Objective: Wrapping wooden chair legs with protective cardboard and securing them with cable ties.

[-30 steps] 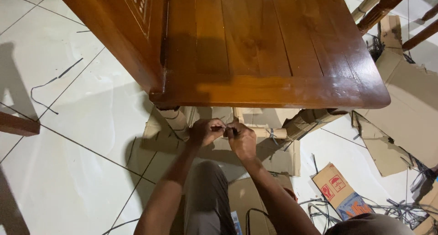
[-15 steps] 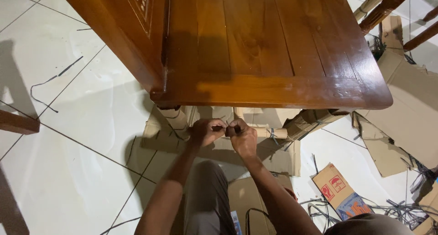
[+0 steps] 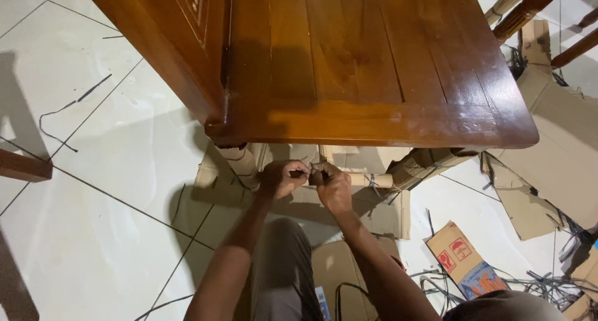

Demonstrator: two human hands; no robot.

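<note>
White tiled floor [image 3: 112, 190]; both hands, left [image 3: 281, 178] and right [image 3: 333, 187], pinch a dark tie [image 3: 306, 173].

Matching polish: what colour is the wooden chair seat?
Glossy reddish-brown chair seat, clearest in the head view.

White tile floor [image 3: 112, 190] w/ cardboard scraps [image 3: 542, 146], black straps [image 3: 62, 112].

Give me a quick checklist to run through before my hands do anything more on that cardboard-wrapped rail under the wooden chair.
1. Both hands on the rail: ok, left hand and right hand meet at the cardboard-wrapped rail.
2. What the fingers pinch: cannot tell, too small.
3. Tie further along the rail: ok, dark tie in place.
4. Chair seat overhead: ok, above the hands.
5. Floor to the right: not ok, loose straps and a cardboard box.
</note>
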